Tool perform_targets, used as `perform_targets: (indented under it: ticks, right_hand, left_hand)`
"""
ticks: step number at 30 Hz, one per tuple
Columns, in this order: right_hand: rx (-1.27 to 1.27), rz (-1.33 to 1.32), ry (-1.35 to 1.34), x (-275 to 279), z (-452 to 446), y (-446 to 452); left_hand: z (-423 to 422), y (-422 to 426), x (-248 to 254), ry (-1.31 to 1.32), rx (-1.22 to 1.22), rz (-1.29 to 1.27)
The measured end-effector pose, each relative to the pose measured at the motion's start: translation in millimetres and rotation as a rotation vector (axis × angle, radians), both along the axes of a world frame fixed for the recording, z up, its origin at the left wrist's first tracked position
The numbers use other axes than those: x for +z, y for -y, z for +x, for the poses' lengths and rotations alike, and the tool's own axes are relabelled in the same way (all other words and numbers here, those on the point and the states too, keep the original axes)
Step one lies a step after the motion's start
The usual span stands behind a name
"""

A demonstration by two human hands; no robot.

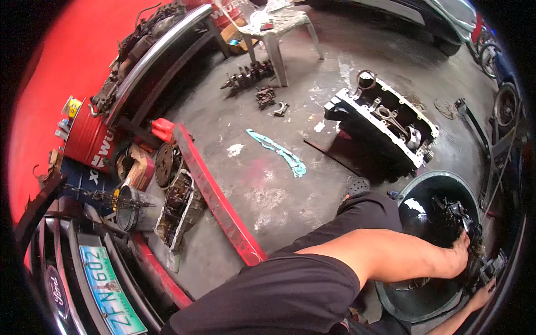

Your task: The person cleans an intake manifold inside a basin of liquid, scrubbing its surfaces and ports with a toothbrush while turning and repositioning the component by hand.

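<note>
The grey part (491, 269) is at the tub's right-hand rim, its long axis slanting from upper right to lower left of the view, its upper end pointing away from the person; dark clutter hides its lower end. The right hand (484, 292) is just below it, fingers bent up against its underside, so the part lies directly above that hand and touches it; how tightly the fingers close cannot be told. The left hand (460, 252) reaches across the tub (410, 306), fingers part bent, tips against the dark part (473, 233), which lies just beyond them; whether it is gripped cannot be told. The bright part (455, 211) in the tub lies just ahead of the left hand, its long axis running from upper left down to lower right, toward the fingertips. The engine block (385, 120) stands beyond the tub, well apart from both hands.
</note>
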State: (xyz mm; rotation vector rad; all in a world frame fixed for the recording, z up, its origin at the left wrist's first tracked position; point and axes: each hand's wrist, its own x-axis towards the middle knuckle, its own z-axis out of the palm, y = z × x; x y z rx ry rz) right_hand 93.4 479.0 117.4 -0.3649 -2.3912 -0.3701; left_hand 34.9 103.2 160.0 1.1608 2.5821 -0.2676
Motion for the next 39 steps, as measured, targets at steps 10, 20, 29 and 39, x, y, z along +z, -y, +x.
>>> perform_targets:
  ticks: [10,20,29,39]
  right_hand:
    - [-0.277,-0.801,-0.104,129.8,37.4,244.6]
    - [-0.327,-0.965,-0.203,118.7,3.3,233.8]
    - [-0.295,-0.987,-0.18,116.4,8.1,236.1]
    - [-0.072,-0.961,-0.158,90.1,5.0,213.6]
  left_hand:
    - [35.8,117.3,89.0,-0.093,-0.292,0.396]
    - [2.1,114.6,79.2,-0.012,-0.13,0.313]
    - [-5.1,104.7,73.6,-0.092,-0.088,0.501]
    - [-7.6,104.6,69.2,-0.013,0.009,0.44]
